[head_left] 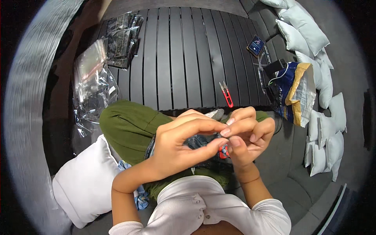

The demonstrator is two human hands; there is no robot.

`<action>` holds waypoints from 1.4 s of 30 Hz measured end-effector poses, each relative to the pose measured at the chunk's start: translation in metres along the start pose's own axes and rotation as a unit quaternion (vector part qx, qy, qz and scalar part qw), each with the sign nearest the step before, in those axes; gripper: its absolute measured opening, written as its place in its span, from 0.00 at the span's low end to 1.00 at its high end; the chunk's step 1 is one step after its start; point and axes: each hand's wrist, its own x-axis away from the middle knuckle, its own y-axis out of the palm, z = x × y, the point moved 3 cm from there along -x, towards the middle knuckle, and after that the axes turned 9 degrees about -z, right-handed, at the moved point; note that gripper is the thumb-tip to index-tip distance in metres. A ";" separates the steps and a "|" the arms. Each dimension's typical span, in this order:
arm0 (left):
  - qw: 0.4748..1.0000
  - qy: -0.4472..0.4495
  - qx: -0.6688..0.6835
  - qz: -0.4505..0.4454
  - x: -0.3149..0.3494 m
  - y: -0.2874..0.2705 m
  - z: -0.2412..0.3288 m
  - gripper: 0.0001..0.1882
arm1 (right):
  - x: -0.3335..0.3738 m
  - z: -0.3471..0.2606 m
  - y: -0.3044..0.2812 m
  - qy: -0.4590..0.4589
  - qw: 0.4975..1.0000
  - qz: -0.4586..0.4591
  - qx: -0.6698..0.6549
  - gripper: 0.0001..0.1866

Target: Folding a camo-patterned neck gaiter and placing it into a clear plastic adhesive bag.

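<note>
Above my lap, my left hand [188, 135] and my right hand [246, 133] meet at the fingertips. Each pinches with thumb and fingers, but whatever sits between the tips is too small to make out. Just under the right thumb shows a small red piece with a dark pattern [223, 151]; whether it lies in the lap or hangs from the fingers I cannot tell. Dark material [197, 141] lies in my lap, partly hidden behind the left hand. Beyond the hands, red-handled thread snips [227, 96] rest on the table with their blades pointing away.
The black slatted table [176, 51] spreads in front of me. Clear plastic bags [92, 74] and dark packets [121, 37] lie at its left. On the right are a dark blue card [256, 46] and a blue-and-gold bag [295, 94]. White pillows [88, 180] flank me.
</note>
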 end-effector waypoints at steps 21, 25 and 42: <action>0.954 0.161 -0.246 0.060 0.009 0.007 0.021 0.11 | 0.003 -0.009 0.011 -0.006 0.997 0.038 -0.061 0.21; 0.962 0.151 -0.225 0.043 0.008 0.003 0.023 0.12 | 0.002 -0.011 0.008 0.007 0.999 0.041 -0.025 0.20; 0.931 0.130 -0.341 0.004 0.009 -0.008 0.044 0.16 | -0.009 -0.031 0.010 -0.098 0.959 -0.051 0.262 0.20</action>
